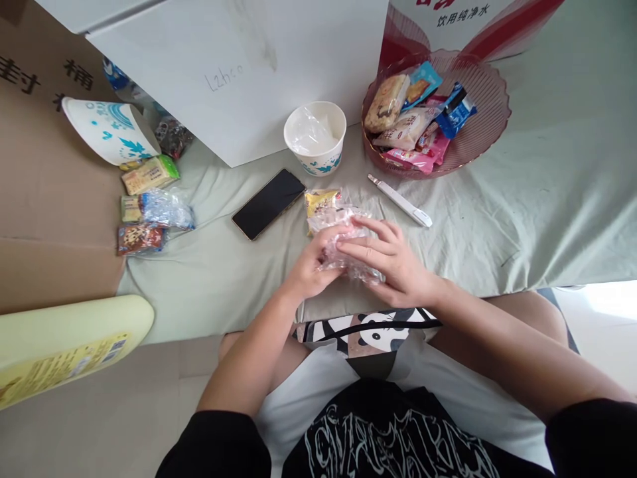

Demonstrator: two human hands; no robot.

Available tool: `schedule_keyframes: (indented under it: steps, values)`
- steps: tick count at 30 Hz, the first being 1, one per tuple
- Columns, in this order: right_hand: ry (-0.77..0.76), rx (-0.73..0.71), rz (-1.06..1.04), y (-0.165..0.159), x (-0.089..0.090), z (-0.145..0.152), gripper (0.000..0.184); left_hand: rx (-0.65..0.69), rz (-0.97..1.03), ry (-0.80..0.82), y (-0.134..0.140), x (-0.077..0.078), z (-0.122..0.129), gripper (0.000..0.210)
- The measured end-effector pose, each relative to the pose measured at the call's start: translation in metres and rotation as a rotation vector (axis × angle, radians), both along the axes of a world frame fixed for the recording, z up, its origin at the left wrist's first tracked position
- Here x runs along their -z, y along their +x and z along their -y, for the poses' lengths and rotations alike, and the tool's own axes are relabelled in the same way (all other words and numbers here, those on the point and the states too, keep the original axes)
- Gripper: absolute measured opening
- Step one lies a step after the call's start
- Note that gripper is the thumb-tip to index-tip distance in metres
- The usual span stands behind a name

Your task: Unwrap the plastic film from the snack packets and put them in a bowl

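Between both hands is a crinkled clear plastic wrapper (pixel 351 262), with some pinkish white showing through it; what it contains I cannot make out. My left hand (pixel 318 262) is closed on its left side, thumb and fingers pinching it. On the right side, my right hand (pixel 393 262) grips the wrapper with fingers bent over its top. A yellow snack packet (pixel 321 200) lies just behind the wrapper, partly covered by it. Nearby on the cloth are a black phone (pixel 269 204) to the left and a white utility knife (pixel 401 200) to the right.
A paper cup (pixel 321 159) with clear plastic inside stands by a white box (pixel 199 73). A pink ribbed bowl (pixel 490 113) holds several wrapped snacks. Leftward, another paper cup (pixel 107 129) lies tipped near several snack packets (pixel 152 174). A yellow bottle-like container (pixel 74 345) juts in lower left.
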State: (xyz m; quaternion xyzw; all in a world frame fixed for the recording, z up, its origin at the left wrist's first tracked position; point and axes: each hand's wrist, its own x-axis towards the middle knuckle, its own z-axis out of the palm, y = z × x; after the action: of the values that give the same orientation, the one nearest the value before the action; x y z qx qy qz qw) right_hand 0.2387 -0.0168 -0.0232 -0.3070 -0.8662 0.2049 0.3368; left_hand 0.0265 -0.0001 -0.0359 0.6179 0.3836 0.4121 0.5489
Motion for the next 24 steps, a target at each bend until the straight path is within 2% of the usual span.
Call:
schedule_keyframes:
  steps: [2,4,6,8,10,11,14,17,20,22,24]
  values:
    - [-0.025,-0.075,0.004,0.005,-0.008,-0.001,0.067,-0.071,-0.029,0.041,-0.003,-0.004,-0.003,0.043]
    - [0.0,-0.033,-0.027,0.014,-0.014,-0.005,0.055,-0.124,-0.035,0.036,-0.004,-0.005,-0.004,0.037]
    - [0.045,0.191,-0.045,0.024,-0.014,-0.011,0.037,-0.14,-0.007,0.006,-0.004,-0.005,-0.003,0.03]
    - [0.048,0.519,0.053,0.033,-0.01,-0.017,0.028,-0.128,0.01,0.002,-0.003,-0.004,-0.003,0.026]
    - [-0.028,0.726,0.265,0.037,-0.005,-0.023,0.032,-0.123,-0.019,0.056,-0.004,-0.003,-0.003,0.026]
    - [-0.081,0.764,0.377,0.037,-0.003,-0.025,0.038,-0.129,-0.052,0.099,-0.005,-0.003,-0.004,0.027]
    - [-0.215,0.756,0.585,0.033,0.001,-0.028,0.04,-0.171,-0.157,0.247,-0.007,-0.005,-0.007,0.029]
    - [-0.327,0.757,0.552,0.03,-0.002,-0.029,0.027,-0.195,-0.218,0.35,-0.008,-0.008,-0.008,0.027]
    - [-0.449,0.719,0.27,0.028,-0.008,-0.025,0.011,-0.197,-0.248,0.375,-0.008,-0.01,-0.008,0.021]
    - [-0.534,0.572,-0.028,0.023,-0.011,-0.021,0.005,-0.203,-0.269,0.376,-0.007,-0.01,-0.007,0.015]
    - [-0.531,0.373,-0.244,0.014,-0.013,-0.015,0.009,-0.209,-0.283,0.357,-0.004,-0.008,-0.004,0.011]
